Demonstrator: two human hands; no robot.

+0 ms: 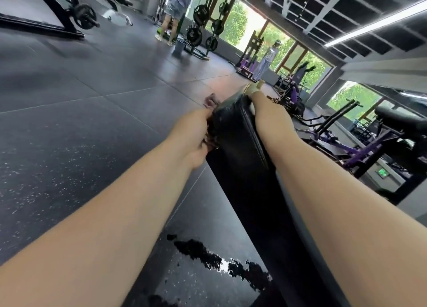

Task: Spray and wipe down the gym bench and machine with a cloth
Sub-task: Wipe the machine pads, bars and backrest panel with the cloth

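A black padded bench [235, 131] runs away from me between my two forearms. My left hand [196, 133] grips a dark, purplish cloth [211, 102] and holds it against the left side of the pad's far end. My right hand [263, 108] is on the pad's right edge with its fingers curled over the far end, out of sight. A pale nozzle-like tip of a spray bottle [260, 84] shows just beyond that hand; whether the hand holds it is hidden.
A wet patch [219, 260] shines on the speckled black rubber floor at the bench's near left. Purple machines [360, 145] crowd the right. A weight-plate rack [203, 27] and two people [172, 13] stand at the back by the windows.
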